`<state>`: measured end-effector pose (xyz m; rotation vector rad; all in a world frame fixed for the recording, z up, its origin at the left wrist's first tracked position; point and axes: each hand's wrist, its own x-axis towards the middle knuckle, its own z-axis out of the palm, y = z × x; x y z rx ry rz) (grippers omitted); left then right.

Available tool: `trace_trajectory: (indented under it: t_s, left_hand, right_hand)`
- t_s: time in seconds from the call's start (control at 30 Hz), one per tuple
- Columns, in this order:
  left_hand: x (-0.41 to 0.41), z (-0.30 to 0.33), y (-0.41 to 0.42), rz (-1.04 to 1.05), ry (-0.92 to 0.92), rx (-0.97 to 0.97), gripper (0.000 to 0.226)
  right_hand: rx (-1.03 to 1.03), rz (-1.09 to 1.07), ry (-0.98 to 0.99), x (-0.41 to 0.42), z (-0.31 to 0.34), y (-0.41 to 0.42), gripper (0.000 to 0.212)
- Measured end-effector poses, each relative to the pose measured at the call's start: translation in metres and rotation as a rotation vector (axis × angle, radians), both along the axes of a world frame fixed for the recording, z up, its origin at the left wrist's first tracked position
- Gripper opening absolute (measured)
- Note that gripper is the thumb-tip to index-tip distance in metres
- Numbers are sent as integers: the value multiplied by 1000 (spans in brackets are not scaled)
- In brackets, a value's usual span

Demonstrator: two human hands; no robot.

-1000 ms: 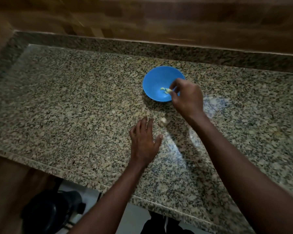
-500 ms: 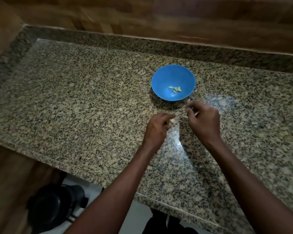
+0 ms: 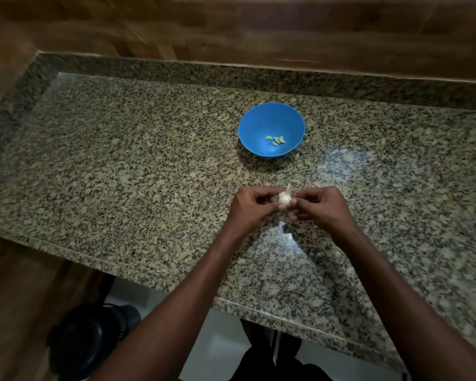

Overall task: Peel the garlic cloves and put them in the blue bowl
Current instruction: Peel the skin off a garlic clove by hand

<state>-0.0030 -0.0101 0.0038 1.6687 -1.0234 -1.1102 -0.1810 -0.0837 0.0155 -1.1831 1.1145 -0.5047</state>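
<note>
Your two hands are together over the granite counter (image 3: pixel 138 171), both curled around one small white garlic piece (image 3: pixel 284 198) held between them. Your left hand (image 3: pixel 252 206) pinches its left side with thumb and fingertips; your right hand (image 3: pixel 318 206) pinches its right side, fingers folded under. A thin pale stem tip sticks up from the garlic just above your fingers. The piece is lifted off the counter, with a bright glare patch on the stone just below your hands. The blue bowl (image 3: pixel 271 129) sits well beyond your hands, slightly toward your left one, and apart from both. A few peeled yellowish cloves (image 3: pixel 276 140) lie in its bottom. Below your left forearm, off the counter edge, stands a dark rounded object (image 3: pixel 88 339) you cannot identify
</note>
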Motion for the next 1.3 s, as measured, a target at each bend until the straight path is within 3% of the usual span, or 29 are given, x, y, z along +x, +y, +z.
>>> trace_trajectory:
  t_s: [0.33, 0.73, 1.03, 1.13, 1.3]
  left_hand:
    - [3, 11, 3, -58, 57, 14, 39]
    - [1, -2, 3, 44, 127, 11, 38]
    - [3, -15, -1, 72, 200, 57, 39]
    - [4, -18, -2, 88, 97, 61, 47]
    - [1, -22, -5, 62, -229, -13, 38]
  right_hand:
    - [184, -7, 10, 1, 15, 0, 15]
    - [185, -309, 86, 34, 3, 13, 16]
    - [337, -359, -36, 22, -4, 15, 13]
    - [346, -361, -12, 18, -7, 15, 15]
    - [406, -311, -122, 6, -14, 12, 19]
